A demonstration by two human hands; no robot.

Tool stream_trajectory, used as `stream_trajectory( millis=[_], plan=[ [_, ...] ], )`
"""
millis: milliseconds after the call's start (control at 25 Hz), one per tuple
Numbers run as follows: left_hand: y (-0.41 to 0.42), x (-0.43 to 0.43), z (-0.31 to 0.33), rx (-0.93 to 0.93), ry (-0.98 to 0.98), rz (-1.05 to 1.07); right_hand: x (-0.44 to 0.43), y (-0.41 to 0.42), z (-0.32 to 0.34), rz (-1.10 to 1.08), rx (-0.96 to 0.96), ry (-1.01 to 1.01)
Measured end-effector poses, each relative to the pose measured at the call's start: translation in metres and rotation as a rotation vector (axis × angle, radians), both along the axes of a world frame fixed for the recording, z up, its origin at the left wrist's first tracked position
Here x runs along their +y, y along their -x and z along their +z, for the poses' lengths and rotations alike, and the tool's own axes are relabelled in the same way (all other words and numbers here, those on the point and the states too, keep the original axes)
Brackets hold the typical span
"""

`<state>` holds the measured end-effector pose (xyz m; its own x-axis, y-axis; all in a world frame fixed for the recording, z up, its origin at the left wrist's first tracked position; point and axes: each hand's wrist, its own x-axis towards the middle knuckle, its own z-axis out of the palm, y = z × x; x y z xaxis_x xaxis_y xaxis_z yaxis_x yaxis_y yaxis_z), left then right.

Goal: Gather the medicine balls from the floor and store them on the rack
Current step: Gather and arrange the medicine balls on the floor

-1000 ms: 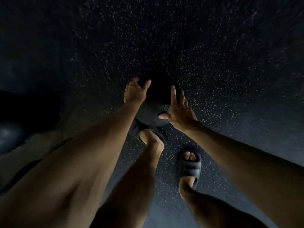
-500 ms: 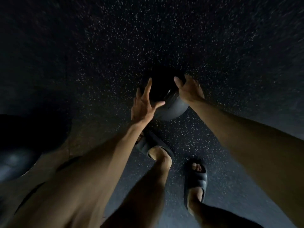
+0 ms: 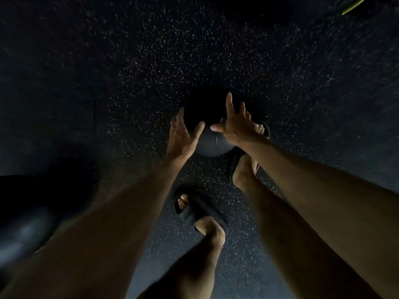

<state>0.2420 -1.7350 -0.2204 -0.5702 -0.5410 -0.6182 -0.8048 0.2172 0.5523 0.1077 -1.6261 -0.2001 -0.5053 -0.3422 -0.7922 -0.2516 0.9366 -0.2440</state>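
Note:
A dark medicine ball (image 3: pixel 210 141) lies on the speckled black floor straight ahead, its far half lost in shadow. My left hand (image 3: pixel 182 134) reaches to its left side with fingers spread, thumb over the ball's near top. My right hand (image 3: pixel 236 124) is at the ball's right side, fingers splayed and thumb pointing toward the left thumb. Both hands are open around the ball; whether they touch it is unclear. A second dark ball (image 3: pixel 23 236) sits at the lower left edge. No rack is in view.
My feet wear dark slides: one foot (image 3: pixel 194 210) is planted near the middle, the other (image 3: pixel 246 169) is just behind the ball on the right. A thin yellow-green strip (image 3: pixel 354 4) shows at the top right corner. The speckled rubber floor (image 3: pixel 151 67) stretches around.
Both hands moved inward over the ball; the right hand turned from resting on its far right side to a splayed reach. My feet stepped forward, the right foot coming up beside the ball.

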Motion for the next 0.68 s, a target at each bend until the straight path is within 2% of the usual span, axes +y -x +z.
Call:
stream_trajectory(
  millis=[120,320,480,680],
  plan=[
    [0.001,0.008,-0.006,0.027,0.055,-0.128,-0.027,0.051,-0.01,-0.028,-0.026,-0.021],
    [0.061,-0.023,0.002,-0.063,0.11,-0.028,-0.04,0.075,-0.012,-0.133,0.12,0.136],
    [0.109,-0.05,0.0,-0.038,0.095,0.204,-0.014,0.073,0.0,0.086,0.071,0.345],
    [0.163,-0.091,-0.006,-0.098,0.126,0.352,-0.045,0.107,-0.006,0.168,0.089,0.252]
  ],
)
